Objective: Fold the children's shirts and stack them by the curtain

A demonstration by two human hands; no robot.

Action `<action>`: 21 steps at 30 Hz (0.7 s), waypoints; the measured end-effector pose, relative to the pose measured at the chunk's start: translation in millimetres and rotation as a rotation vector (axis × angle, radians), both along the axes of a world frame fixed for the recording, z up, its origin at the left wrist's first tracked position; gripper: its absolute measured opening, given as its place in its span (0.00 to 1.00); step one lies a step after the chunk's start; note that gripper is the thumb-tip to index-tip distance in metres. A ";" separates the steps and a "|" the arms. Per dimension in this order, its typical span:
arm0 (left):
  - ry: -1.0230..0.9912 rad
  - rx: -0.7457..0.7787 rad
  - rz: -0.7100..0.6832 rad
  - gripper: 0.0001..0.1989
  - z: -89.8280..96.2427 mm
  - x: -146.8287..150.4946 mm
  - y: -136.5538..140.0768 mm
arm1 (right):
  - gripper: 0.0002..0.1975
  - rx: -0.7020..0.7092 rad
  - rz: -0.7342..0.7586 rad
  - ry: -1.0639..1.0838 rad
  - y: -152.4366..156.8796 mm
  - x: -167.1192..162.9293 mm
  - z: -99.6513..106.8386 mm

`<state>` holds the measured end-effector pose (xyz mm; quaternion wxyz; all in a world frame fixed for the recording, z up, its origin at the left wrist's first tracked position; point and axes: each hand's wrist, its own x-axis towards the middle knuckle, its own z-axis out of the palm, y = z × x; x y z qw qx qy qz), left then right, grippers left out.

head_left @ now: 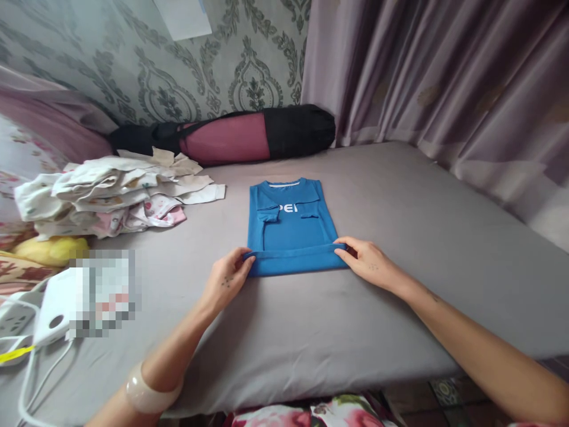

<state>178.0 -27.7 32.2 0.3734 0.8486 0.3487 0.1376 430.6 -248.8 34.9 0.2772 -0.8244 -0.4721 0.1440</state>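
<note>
A blue T-shirt (291, 234) lies face up on the bed, its collar toward the wall. Both its sides and sleeves are folded inward, partly covering white letters on the chest. The bottom hem is turned up in a narrow band across the near edge. My left hand (229, 276) pinches the left end of that band between thumb and fingers. At the right end, my right hand (367, 261) grips the same band in a pinch. A pale bangle sits on my left wrist.
Grey sheeting (422, 237) covers the bed. A pile of light-coloured clothes (115, 190) lies to the left. Behind is a long black and maroon bag (226, 136) by the wall. White power strip (15, 314), cables and a white box (62, 305) are at near left; curtains (400, 65) hang right.
</note>
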 end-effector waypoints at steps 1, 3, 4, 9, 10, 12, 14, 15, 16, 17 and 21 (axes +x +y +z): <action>0.007 0.006 0.013 0.18 1.4 0.9 -0.7 | 0.17 0.003 -0.006 0.002 0.4 1.1 -2.2; 0.012 0.015 0.035 0.17 3.0 2.0 -1.8 | 0.16 0.001 -0.016 -0.007 0.5 2.8 -5.8; 0.011 0.024 0.045 0.17 2.7 2.3 -2.0 | 0.16 -0.007 -0.022 -0.019 0.3 3.2 -6.8; 0.013 0.134 0.040 0.15 -8.6 0.3 1.1 | 0.15 -0.088 -0.064 -0.084 -1.0 0.6 -5.0; 0.016 0.155 0.033 0.15 -12.1 -0.9 2.8 | 0.15 -0.100 -0.068 -0.092 -1.3 0.2 -4.3; 0.015 0.188 0.029 0.15 -19.0 -4.3 6.7 | 0.15 -0.114 -0.070 -0.110 -2.4 0.2 -3.4; 0.001 0.233 0.044 0.17 -24.1 -8.6 10.5 | 0.15 -0.128 -0.063 -0.131 -3.8 0.5 -2.4; -0.012 0.264 0.056 0.17 -25.3 -10.8 11.8 | 0.15 -0.134 -0.060 -0.152 -4.4 -0.1 -1.4; -0.029 0.300 0.065 0.18 -25.3 -12.9 12.0 | 0.15 -0.136 -0.064 -0.187 -4.8 -1.9 0.0; -0.048 0.339 0.069 0.18 -24.1 -14.6 11.0 | 0.16 -0.136 -0.075 -0.238 -4.7 -5.0 1.9; -0.084 0.534 -0.101 0.18 -11.3 -14.2 -10.1 | 0.19 -0.051 -0.038 -0.496 1.7 -34.2 10.2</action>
